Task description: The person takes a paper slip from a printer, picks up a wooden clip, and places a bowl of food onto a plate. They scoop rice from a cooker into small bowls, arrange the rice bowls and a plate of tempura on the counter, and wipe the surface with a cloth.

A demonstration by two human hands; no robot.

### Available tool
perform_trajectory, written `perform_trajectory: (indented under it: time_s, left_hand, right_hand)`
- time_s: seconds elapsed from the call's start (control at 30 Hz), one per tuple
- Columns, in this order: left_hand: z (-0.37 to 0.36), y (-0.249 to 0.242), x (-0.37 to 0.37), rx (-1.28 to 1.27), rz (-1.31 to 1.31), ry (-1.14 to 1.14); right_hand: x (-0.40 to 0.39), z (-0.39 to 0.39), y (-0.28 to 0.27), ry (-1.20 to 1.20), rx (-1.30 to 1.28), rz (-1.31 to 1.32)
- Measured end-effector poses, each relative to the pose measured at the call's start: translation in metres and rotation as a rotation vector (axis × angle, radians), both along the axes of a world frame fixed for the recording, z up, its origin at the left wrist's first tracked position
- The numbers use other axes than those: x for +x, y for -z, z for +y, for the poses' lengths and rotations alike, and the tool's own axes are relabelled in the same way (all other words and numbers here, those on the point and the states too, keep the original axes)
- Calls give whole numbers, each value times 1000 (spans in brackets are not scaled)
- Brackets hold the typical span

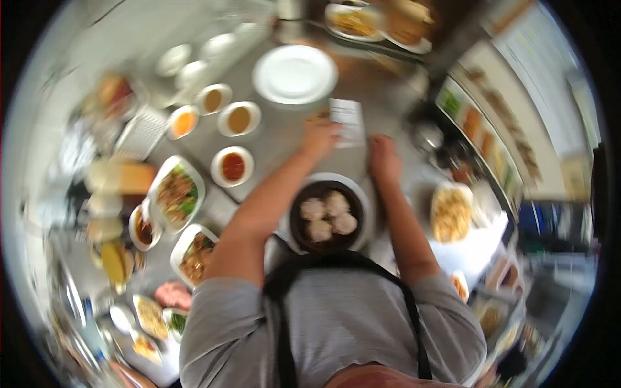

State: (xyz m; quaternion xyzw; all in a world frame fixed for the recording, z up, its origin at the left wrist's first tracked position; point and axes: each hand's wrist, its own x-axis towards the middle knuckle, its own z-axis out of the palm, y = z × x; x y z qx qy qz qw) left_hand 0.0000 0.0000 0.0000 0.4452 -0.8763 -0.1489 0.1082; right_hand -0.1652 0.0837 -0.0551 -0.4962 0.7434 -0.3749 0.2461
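Note:
My left hand reaches forward to the left edge of a white paper slip on the metal counter; its fingers are blurred, closed at the slip's edge. To the right of the slip, my right hand rests near the counter with its fingers curled; what it holds, if anything, is hidden. Between my forearms, close to my body, a round dark steamer holds several pale dumplings. A white plate lies beyond my left hand.
Small bowls of sauce stand on the left, with oval dishes of food nearer me. A dish of pale food is at the right, beside a tray of ingredients. Plated food sits at the far edge.

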Motion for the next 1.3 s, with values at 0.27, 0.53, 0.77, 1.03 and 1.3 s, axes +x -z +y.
perform_trajectory:
  time_s: [0.27,0.53,0.77,1.03,1.3]
  left_hand:
    - [-8,-101,34,-460,534,-397]
    - [-59,-220,377,-1304,351,-1096]
    - [-62,-189,466,-915,234,-1289]
    - [-45,-199,419,-233,-479,-1572]
    - [-67,-417,243,-465,950,-710]
  right_hand:
    - [-150,27,-22,-58,-224,396]
    - [-156,22,-9,-44,-219,456]
    - [-138,29,-36,110,-93,535]
    - [-144,31,-35,100,-85,498]
    - [-147,33,-42,80,-84,427]
